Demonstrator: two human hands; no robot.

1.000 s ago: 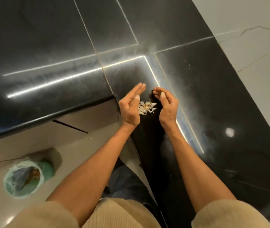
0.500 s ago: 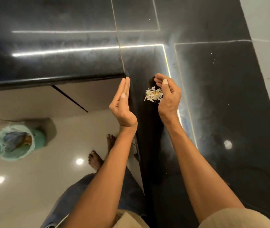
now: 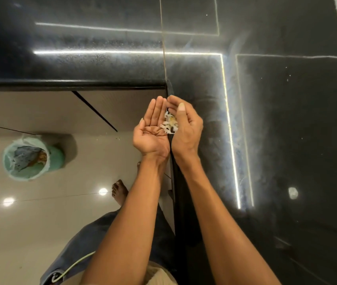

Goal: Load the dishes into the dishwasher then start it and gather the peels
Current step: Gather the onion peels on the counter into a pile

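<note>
A glossy black stone countertop (image 3: pixel 276 120) fills the top and right of the frame, mirroring strips of light; its inner corner sits just above centre. Pale shiny floor tiles (image 3: pixel 40 223) take up the lower left, with a bare foot (image 3: pixel 120 190) near the counter's edge. At centre, the left hand (image 3: pixel 153 130) lies palm up with straight fingers, just off the counter edge, and the right hand (image 3: pixel 186 128) cups loosely against it. The peels (image 3: pixel 169 125), a small whitish heap, sit between the two palms. At the left, a green bin (image 3: pixel 28 157) lined with a pale bag holds crumpled rubbish.
</note>
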